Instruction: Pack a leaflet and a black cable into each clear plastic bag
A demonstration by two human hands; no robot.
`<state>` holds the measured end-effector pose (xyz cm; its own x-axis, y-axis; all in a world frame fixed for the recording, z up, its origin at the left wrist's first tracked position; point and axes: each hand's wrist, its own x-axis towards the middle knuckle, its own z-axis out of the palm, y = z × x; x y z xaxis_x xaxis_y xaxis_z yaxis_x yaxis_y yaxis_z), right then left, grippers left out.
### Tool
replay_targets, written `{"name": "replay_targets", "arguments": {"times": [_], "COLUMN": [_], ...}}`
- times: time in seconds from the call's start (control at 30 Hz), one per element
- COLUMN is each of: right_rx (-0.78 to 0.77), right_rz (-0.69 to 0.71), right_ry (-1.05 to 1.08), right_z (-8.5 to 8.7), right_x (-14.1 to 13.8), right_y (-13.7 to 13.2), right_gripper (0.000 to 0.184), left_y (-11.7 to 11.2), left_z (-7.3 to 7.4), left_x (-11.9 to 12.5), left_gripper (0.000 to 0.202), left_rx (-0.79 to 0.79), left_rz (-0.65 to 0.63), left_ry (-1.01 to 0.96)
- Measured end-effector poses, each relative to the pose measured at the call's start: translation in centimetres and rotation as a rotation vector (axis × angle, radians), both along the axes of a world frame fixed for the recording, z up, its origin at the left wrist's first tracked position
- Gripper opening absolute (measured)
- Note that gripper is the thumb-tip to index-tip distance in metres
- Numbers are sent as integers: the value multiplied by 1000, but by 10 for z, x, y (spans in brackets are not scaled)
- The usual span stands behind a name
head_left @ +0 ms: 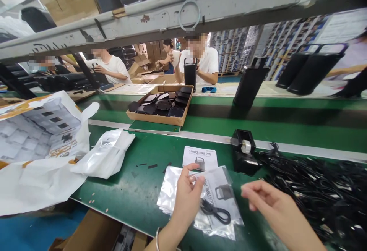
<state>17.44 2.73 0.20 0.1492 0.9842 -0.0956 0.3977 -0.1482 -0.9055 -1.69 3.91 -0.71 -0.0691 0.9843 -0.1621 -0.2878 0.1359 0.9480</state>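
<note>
My left hand hovers over a stack of clear plastic bags, its thumb and forefinger apart and the other fingers curled. In the top bag are a printed leaflet and a coiled black cable. Just behind lies another leaflet, marked "Thunder Trail Pro". To the right of the bags my right hand is raised with its fingertips pressed together; whether they hold anything small is hidden. Beside that hand spreads a heap of black cables.
A black tape dispenser stands behind my right hand. At left are white bags and a large opened sack. A carton of black parts and a black speaker-like device stand farther back. Overhead runs a shelf beam; co-workers sit opposite.
</note>
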Motion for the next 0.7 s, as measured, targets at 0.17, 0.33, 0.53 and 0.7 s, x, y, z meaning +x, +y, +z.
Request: {"name": "replay_targets", "arguments": {"times": [0.17, 0.33, 0.53, 0.7], "right_rx": [-82, -161, -96, 100], "right_rz": [158, 162, 282, 227], "right_ry": [104, -168, -382, -530], "right_z": [7, -5, -8, -19], "right_x": [-47, -58, -38, -12], "right_y": [-9, 2, -5, 7], "right_gripper": [41, 42, 20, 29], "left_y": [-11, -17, -27, -68], "left_z": [7, 8, 35, 58], "left_x": [5, 5, -40, -154], "left_gripper": [46, 49, 55, 35], "left_rx": [16, 34, -17, -107], "left_rz": [-51, -7, 99, 210], "left_ry": [19, 30, -73, 320]}}
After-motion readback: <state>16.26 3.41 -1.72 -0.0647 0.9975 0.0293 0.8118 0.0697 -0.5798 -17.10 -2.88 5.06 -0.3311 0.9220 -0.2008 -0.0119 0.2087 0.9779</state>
